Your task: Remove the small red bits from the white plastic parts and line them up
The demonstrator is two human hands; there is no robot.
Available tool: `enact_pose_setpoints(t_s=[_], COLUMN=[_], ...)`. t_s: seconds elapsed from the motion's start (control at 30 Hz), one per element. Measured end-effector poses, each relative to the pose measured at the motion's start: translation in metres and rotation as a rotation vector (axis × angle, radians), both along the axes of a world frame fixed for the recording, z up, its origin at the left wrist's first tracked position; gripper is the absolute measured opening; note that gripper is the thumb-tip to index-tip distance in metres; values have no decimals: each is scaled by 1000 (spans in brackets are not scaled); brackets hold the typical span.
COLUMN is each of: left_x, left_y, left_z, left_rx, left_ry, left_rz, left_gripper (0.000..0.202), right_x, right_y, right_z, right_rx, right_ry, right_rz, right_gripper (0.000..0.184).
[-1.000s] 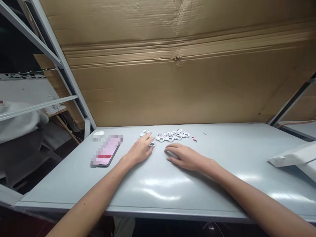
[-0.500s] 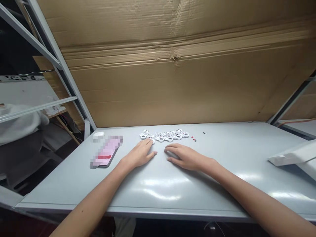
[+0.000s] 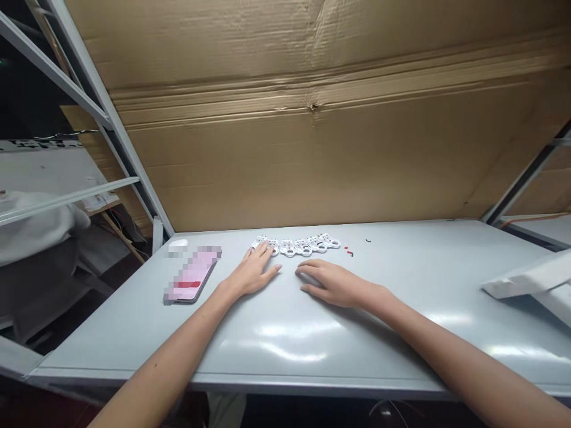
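Observation:
Several small flat white pieces, each with a ring-shaped end and tiny dark spots, lie in an uneven row near the back of the table; one white piece (image 3: 288, 248) is in full sight mid-row. My left hand (image 3: 251, 274) is open and palm down, its fingers spread over the two leftmost pieces and partly hiding them. Whether the fingertips press on them I cannot tell. My right hand (image 3: 332, 282) rests on the table just in front of the row, fingers loosely stretched out with nothing in them, apart from the pieces.
A phone (image 3: 194, 276) with a pink screen and a white object (image 3: 178, 245), both blurred, lie on the left. Small red and black bits (image 3: 349, 252) are right of the row. A white box-like object (image 3: 526, 278) stands far right. Cardboard (image 3: 312, 166) walls the back; metal posts (image 3: 134, 178) flank it.
My left hand has shifted slightly left and farther back, and its fingers have spread across the leftmost piece, which was uncovered before. My right hand has stayed in place.

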State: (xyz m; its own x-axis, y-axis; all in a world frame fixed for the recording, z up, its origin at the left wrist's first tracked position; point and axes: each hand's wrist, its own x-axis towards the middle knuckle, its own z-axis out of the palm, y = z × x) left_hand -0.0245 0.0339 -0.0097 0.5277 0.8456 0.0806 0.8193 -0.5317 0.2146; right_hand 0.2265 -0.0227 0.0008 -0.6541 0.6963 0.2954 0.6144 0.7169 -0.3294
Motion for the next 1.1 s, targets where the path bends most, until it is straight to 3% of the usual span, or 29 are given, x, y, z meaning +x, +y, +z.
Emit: enact_pose_setpoints(t_s=[0.17, 0.43, 0.7, 0.87, 1.1], left_x=[0, 2, 3, 4, 2], left_y=[2, -3, -3, -4, -4], left_z=[0, 1, 1, 3, 3], left_rx=[-24, 53, 40, 40, 53], left_ry=[29, 92, 53, 48, 12], left_rz=[94, 80, 72, 66, 52], left_gripper=[70, 62, 59, 57, 57], right_x=[-3, -6, -5, -6, -5], right_y=[5, 21, 21, 21, 16], right_z=[-4, -13, -12, -12, -5], right_rx=[13, -19, -112, -38, 138], right_ry=[-33, -59, -140, -104, -42], right_rz=[-39, -91, -87, -61, 21], right_gripper=[36, 70, 81, 72, 41])
